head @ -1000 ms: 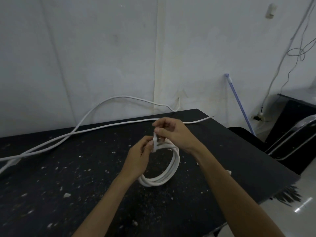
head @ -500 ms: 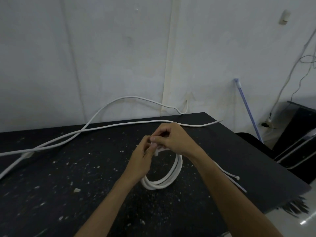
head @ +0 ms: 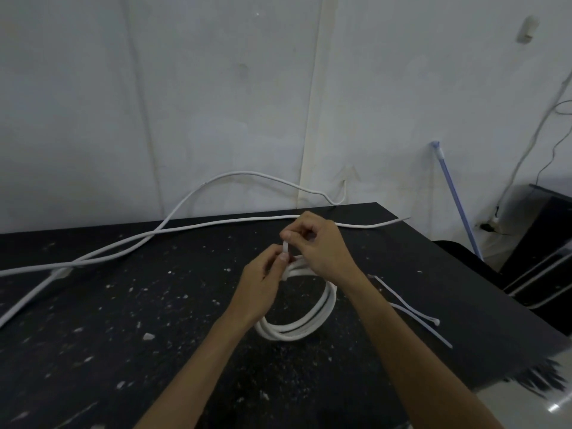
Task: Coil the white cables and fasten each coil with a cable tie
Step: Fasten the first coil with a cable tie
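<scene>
The white coil (head: 297,325), judged light but springy, is propped with its near edge on the table (head: 139,320) and is best gripped where its turns are bunched, at its far side. There the cable tie (head: 285,247), judged thin and slick, is pinched low by the left hand (head: 263,284) and at its tip by the right hand (head: 323,247), its long axis nearly upright, tail pointing up.

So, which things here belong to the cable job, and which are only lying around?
For the job:
- coiled white cable
- cable tie, pinched by left hand and right hand
- loose white cables
- spare cable ties on the black table

Just lying about:
- blue stick leaning on the wall
- white crumbs on the table
</scene>
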Demonstrator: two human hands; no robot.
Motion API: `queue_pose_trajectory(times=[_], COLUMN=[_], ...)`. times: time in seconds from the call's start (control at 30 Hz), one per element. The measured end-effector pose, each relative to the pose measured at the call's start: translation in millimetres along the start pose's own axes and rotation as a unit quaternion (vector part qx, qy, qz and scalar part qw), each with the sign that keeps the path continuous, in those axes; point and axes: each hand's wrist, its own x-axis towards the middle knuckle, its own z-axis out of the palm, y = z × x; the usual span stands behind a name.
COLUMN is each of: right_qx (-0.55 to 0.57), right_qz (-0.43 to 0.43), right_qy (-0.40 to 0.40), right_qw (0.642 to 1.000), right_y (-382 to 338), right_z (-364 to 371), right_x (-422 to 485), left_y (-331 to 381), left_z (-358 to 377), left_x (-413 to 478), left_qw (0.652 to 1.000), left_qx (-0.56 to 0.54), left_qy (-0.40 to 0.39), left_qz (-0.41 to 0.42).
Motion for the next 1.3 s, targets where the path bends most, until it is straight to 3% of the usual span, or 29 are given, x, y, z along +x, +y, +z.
queue_pose_trajectory(times=[0.23,0.47,0.73,0.9,1.1,1.3], right_qx=[0.116,0.121,0.132,0.11,0.092,0.185], right_qz=[0.056,0.037,-0.035,-0.053,-0.008,0.108], right_qy=[-0.053,0.0,-0.05,-0.041,-0.002,0.104], right_qw=[0.99,0.992,0.989,0.992,0.996,0.971], right_y=[8,9,5,8,4,-6], right_z=[8,12,13,11,20,27], right_x=[-3,0,-5,-3,-4,0], left_y=[-3,-7,-7,-4,-10,-13], left_z=[-3,-12,-13,-10,-10,-6], left_x=[5,3,2,2,4,6], left_qw=[1.0,0.997,0.999,0.996,0.997,0.997], left_qx=[0.005,0.071,-0.016,-0.065,-0.042,-0.048], left_qy=[0.017,-0.029,0.031,0.059,0.066,0.056], left_qz=[0.001,-0.009,-0.033,-0.017,-0.01,0.011])
